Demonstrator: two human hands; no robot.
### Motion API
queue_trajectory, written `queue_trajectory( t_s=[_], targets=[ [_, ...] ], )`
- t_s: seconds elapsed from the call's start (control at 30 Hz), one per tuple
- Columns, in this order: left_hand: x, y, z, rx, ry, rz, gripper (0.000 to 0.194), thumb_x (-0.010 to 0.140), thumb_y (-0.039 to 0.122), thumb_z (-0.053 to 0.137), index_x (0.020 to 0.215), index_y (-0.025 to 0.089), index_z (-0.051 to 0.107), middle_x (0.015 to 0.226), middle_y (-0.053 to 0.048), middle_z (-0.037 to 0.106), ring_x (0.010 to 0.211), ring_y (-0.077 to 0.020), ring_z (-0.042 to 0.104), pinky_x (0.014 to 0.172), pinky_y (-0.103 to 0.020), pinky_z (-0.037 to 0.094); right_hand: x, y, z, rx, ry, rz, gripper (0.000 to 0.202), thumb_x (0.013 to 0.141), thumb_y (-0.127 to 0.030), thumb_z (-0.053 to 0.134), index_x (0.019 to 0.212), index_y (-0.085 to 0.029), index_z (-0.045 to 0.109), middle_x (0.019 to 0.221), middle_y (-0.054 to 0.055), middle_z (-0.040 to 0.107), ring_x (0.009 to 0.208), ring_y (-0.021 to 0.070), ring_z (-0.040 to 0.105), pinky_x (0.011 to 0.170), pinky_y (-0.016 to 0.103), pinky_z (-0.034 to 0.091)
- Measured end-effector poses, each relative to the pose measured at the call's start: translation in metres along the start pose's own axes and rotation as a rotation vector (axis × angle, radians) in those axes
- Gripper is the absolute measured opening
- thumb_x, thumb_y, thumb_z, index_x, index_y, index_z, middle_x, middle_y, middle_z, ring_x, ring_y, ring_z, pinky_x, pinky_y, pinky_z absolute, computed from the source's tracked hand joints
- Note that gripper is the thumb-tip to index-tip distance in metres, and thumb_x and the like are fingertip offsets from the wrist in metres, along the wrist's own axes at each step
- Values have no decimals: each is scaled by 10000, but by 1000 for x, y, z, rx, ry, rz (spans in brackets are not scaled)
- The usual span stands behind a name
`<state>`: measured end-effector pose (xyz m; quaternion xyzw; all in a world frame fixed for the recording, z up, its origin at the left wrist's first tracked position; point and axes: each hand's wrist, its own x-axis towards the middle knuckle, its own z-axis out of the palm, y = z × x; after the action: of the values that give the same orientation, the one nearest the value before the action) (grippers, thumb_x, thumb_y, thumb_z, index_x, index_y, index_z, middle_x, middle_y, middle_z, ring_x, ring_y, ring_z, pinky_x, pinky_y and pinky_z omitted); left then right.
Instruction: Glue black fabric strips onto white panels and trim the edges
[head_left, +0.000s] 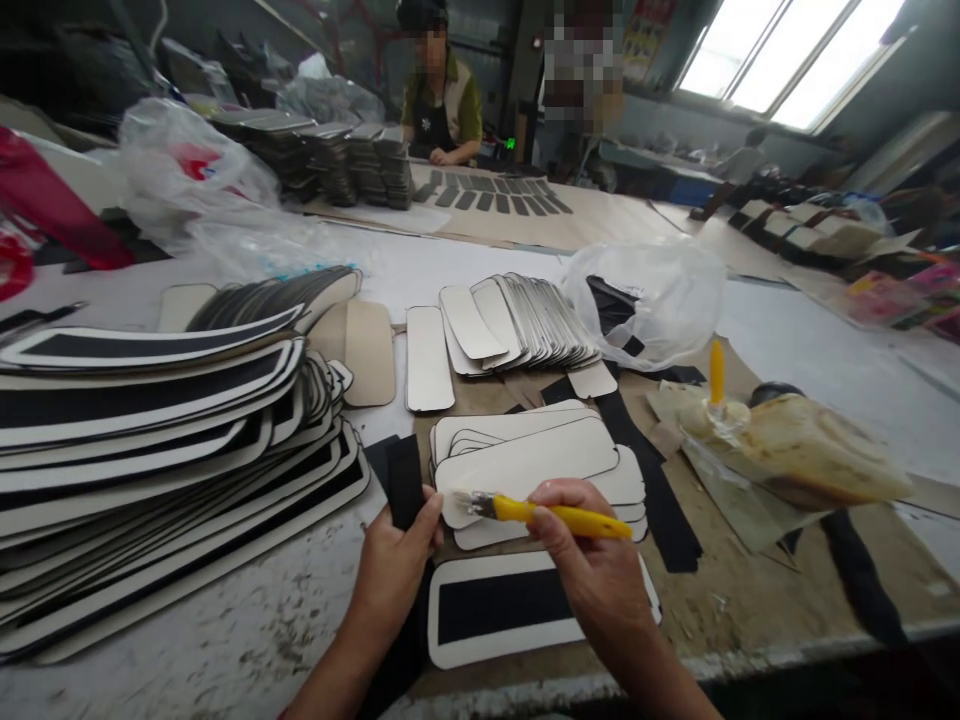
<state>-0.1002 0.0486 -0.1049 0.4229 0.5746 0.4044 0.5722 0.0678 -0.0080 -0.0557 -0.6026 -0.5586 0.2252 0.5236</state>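
Observation:
My right hand is closed round the yellow handle of a paintbrush. Its bristles touch the left end of a pale, round-cornered panel, topmost on a small loose stack. My left hand pinches black fabric strips between thumb and fingers, just left of that stack. Nearer to me lies a pale panel with a black strip on it, partly covered by my right hand and wrist. Another black strip lies right of the stack.
Tall piles of black-and-white panels fill the left. Behind the stack, a fanned row of pale pieces sits beside a plastic bag. At right, a glue-stained container has a second yellow-handled tool. A co-worker stands across the table.

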Motion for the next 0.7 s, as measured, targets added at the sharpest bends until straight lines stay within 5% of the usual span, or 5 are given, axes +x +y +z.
queue_trajectory(
  t_s=[0.17, 0.33, 0.6, 0.7],
  targets=[
    [0, -2, 2, -35, 26, 2, 367, 679, 490, 658, 797, 155, 562, 497, 44, 505, 468, -109, 443, 462, -212, 349, 12, 23, -35, -297, 168, -112, 57, 843, -258, 542, 850, -211, 573, 852, 53, 567, 837, 213, 552, 788, 378, 451],
    [2, -4, 2, -60, -8, 14, 364, 699, 487, 651, 811, 154, 557, 502, 44, 499, 471, -110, 438, 463, -214, 342, 16, 15, -59, -490, 282, -211, 62, 852, -256, 526, 885, -212, 553, 875, 60, 558, 861, 218, 534, 835, 395, 413],
    [-5, 22, -22, -42, 61, 129, 343, 809, 488, 524, 768, 149, 559, 572, 14, 517, 495, -100, 403, 491, -223, 329, 28, -11, -41, -337, 129, -164, 212, 905, -364, 392, 825, -221, 525, 920, 71, 557, 928, 236, 529, 803, 377, 397],
    [-19, 45, -30, -84, -48, 156, 328, 843, 463, 482, 795, 150, 568, 602, -6, 558, 489, -94, 400, 475, -217, 315, 42, -26, -26, -217, -12, -144, 257, 902, -410, 391, 809, -224, 542, 813, 52, 577, 766, 203, 564, 693, 334, 434]
  ],
)
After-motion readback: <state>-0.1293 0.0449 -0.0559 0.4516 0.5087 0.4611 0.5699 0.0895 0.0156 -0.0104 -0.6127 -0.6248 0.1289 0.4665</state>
